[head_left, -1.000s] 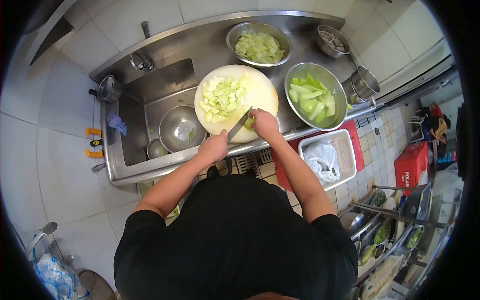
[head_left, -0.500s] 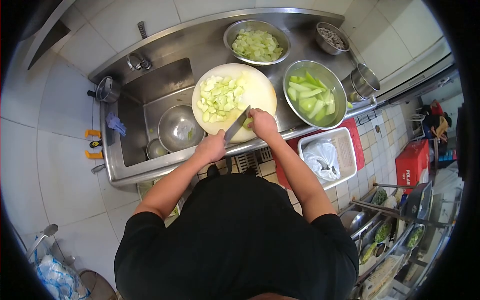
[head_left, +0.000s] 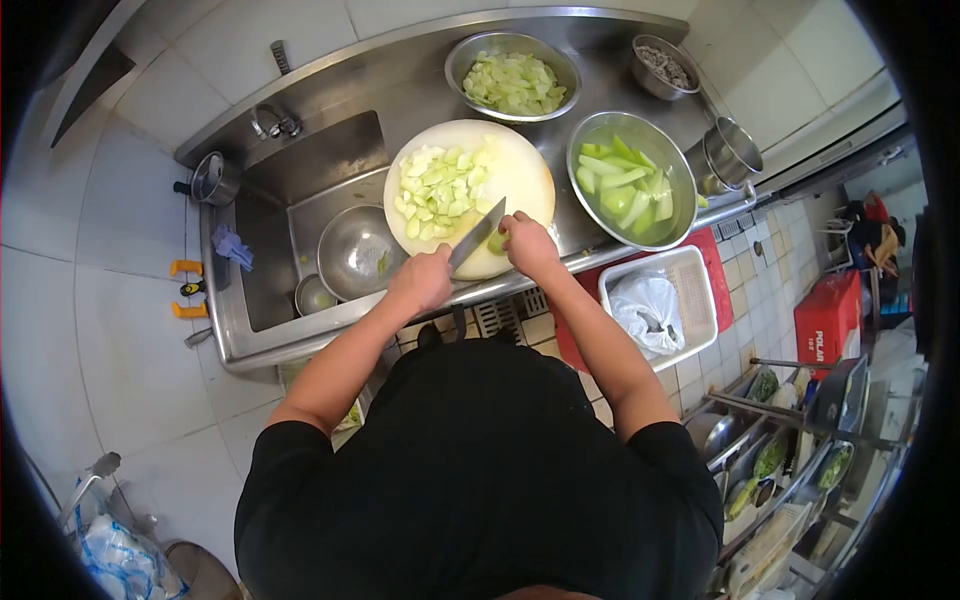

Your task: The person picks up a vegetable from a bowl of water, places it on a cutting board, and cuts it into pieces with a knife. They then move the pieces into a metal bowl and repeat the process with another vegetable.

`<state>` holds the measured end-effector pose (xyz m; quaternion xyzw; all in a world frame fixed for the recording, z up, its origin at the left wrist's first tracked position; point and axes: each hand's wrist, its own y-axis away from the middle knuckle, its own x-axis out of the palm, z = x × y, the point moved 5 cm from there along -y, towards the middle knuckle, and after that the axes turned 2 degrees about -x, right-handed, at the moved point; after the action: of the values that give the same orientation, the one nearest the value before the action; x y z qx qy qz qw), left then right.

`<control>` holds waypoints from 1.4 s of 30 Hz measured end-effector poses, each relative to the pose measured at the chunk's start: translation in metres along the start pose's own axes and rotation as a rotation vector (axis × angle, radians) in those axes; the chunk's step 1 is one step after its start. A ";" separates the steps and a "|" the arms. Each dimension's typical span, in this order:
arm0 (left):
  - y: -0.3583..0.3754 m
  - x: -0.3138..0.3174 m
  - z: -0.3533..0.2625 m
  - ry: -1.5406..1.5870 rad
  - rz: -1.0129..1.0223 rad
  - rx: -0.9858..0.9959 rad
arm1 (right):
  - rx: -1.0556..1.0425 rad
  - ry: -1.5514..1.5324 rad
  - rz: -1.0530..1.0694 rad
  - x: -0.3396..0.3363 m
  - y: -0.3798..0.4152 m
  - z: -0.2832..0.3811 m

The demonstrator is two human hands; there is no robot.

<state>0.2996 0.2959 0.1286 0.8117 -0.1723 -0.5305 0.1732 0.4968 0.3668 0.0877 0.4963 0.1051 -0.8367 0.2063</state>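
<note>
My left hand [head_left: 426,277] is closed round the handle of a kitchen knife [head_left: 480,235], its blade angled up and to the right over a round white cutting board [head_left: 527,190]. With bent fingers my right hand [head_left: 529,243] grips a pale green vegetable piece [head_left: 497,242] on the board, close beside the blade. Sliced pale green vegetable [head_left: 440,190] lies heaped on the board's left half. To the right, a steel bowl [head_left: 687,190] holds long green wedges [head_left: 627,185] in water.
Behind the board stands a steel bowl of slices [head_left: 512,80]. A small bowl of greyish bits [head_left: 664,68] is at the back right. The sink [head_left: 270,255], with an empty steel bowl [head_left: 362,255], lies left. Below the counter edge is a white basket [head_left: 690,290] with a plastic bag.
The knife and my left hand have shifted slightly up and right. My right hand still grips the vegetable piece, a little further right and lower.
</note>
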 end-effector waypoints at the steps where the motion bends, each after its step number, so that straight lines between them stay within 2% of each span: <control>1: 0.006 -0.010 -0.007 -0.013 0.006 -0.012 | -0.010 0.016 0.001 0.001 -0.002 0.000; 4: 0.023 -0.019 -0.021 -0.037 0.007 -0.050 | -0.002 0.024 -0.028 0.004 -0.004 0.000; 7: 0.010 0.012 -0.001 0.032 0.075 -0.013 | -0.009 0.028 -0.029 0.002 -0.003 0.001; 10: 0.018 -0.006 -0.005 0.010 -0.002 -0.009 | -0.020 0.034 0.005 0.005 -0.004 -0.001; 14: 0.006 0.030 0.006 0.026 0.058 -0.013 | -0.012 0.018 0.012 0.005 -0.002 -0.001; 17: 0.019 -0.004 -0.010 0.030 0.027 0.021 | -0.007 0.015 0.007 0.004 -0.001 0.001; 20: 0.017 0.019 -0.005 0.028 0.015 0.000 | -0.004 0.015 -0.002 0.000 -0.004 0.001; 23: 0.009 0.017 0.003 0.030 0.051 0.013 | -0.022 -0.019 -0.021 -0.003 -0.003 0.002; 24: 0.021 -0.002 -0.008 0.040 -0.001 0.026 | -0.026 -0.028 -0.033 -0.002 -0.002 0.001; 29: 0.010 0.028 0.003 0.026 0.032 -0.016 | -0.022 -0.032 -0.025 0.002 0.001 -0.002; 31: 0.017 0.004 -0.005 0.004 -0.010 0.011 | -0.018 -0.026 -0.010 0.006 0.000 -0.006; 40: 0.024 0.014 -0.019 0.026 0.037 -0.020 | -0.049 -0.057 -0.126 0.009 0.002 -0.008; 42: 0.023 0.012 -0.018 0.024 0.021 -0.017 | -0.057 -0.086 -0.089 0.003 0.003 -0.006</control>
<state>0.3189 0.2716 0.1363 0.8147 -0.1740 -0.5204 0.1876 0.5017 0.3656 0.0824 0.4487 0.1419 -0.8622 0.1873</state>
